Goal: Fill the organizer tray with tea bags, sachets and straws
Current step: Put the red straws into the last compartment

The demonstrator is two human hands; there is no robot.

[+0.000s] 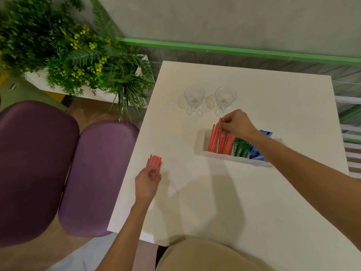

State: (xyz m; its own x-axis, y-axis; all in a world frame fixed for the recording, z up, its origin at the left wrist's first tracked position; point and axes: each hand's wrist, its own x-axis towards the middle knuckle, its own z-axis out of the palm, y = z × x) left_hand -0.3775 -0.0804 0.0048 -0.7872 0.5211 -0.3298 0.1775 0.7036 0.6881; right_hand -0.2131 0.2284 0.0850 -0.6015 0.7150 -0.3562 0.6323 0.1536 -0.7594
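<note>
Warm, rather dim indoor light comes from above and the right: the glasses point(194, 96), the tray point(218, 155) and the arms point(293, 159) throw soft, broad shadows leftward and nearer on the table point(273, 202). There is no hard glare. The plants point(58, 45) are smeared, the straws point(154, 164) are soft, and the wide lens bows the rail point(234, 48).

Two clear glass mugs point(210, 99) stand side by side on the white desk point(234, 192), with two purple chairs point(64, 173) and a leafy planter point(78, 55) to its left.
</note>
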